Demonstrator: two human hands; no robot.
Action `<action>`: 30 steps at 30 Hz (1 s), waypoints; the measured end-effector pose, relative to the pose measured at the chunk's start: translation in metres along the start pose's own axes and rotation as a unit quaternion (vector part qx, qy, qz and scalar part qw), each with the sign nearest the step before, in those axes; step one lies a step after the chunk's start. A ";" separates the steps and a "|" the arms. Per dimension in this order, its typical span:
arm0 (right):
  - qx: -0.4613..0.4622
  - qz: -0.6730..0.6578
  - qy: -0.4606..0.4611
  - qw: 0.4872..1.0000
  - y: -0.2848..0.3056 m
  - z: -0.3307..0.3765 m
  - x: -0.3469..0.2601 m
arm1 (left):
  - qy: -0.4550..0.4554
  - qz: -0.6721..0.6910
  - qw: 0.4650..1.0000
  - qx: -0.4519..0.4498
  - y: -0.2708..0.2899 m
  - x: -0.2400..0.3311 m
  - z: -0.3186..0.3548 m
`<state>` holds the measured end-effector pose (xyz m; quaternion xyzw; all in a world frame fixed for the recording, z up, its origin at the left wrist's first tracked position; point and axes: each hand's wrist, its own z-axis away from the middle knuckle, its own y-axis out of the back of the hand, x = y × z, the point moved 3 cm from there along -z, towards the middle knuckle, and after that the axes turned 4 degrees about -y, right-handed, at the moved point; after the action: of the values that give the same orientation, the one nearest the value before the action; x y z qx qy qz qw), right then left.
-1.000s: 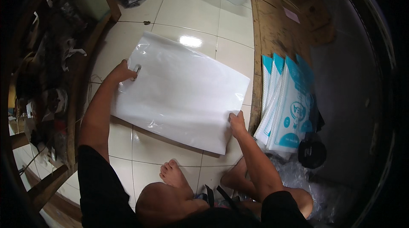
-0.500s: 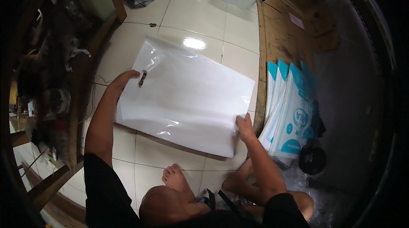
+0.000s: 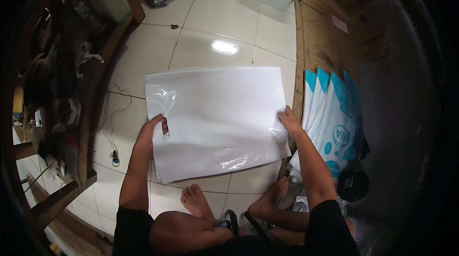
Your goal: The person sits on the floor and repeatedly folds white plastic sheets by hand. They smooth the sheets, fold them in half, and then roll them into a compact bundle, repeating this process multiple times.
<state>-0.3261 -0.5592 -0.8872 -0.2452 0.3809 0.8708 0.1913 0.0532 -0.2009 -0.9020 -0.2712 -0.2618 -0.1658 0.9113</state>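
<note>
A flat stack of glossy white plastic bags (image 3: 220,117) is held level over the tiled floor, with a slot-shaped handle hole near its left edge. My left hand (image 3: 152,129) grips that left edge; its fingers are underneath and partly show through the hole. At the opposite edge, my right hand (image 3: 289,120) is closed on the stack, thumb on top and the other fingers mostly hidden below. Several sheet edges show along the stack's top and lower left side.
White-and-teal printed plastic packs (image 3: 330,122) lean in a fan at the right, by a wooden board (image 3: 300,45). A black round object (image 3: 353,182) lies below them. Thin wires (image 3: 112,112) trail on the floor at left, near a wooden shelf (image 3: 88,127). My bare foot (image 3: 197,201) is close below the stack.
The stack has turned counterclockwise, from slanting down to the right to nearly level. My left hand came toward me while my right hand moved away and slightly right.
</note>
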 end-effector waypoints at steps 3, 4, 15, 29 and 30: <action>0.008 0.066 0.003 0.998 -0.004 -0.001 0.002 | -0.004 -0.109 0.993 0.048 0.000 0.003 -0.006; 0.011 0.071 0.006 0.997 -0.004 -0.002 0.003 | 0.000 -0.135 0.988 0.071 -0.002 0.004 -0.008; 0.059 0.031 0.032 0.997 -0.011 0.004 -0.011 | -0.007 -0.059 0.997 -0.041 0.015 0.006 -0.002; 0.152 0.174 0.009 0.973 -0.019 -0.001 -0.008 | -0.003 -0.110 0.994 -0.013 -0.007 0.015 0.001; 0.152 0.175 0.005 0.973 -0.021 0.000 -0.009 | -0.006 -0.135 0.991 0.002 -0.007 0.014 0.000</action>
<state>-0.3082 -0.5472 -0.8936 -0.1470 0.5468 0.8213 0.0696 0.0618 -0.2090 -0.8914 -0.2323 -0.3014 -0.2851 0.8797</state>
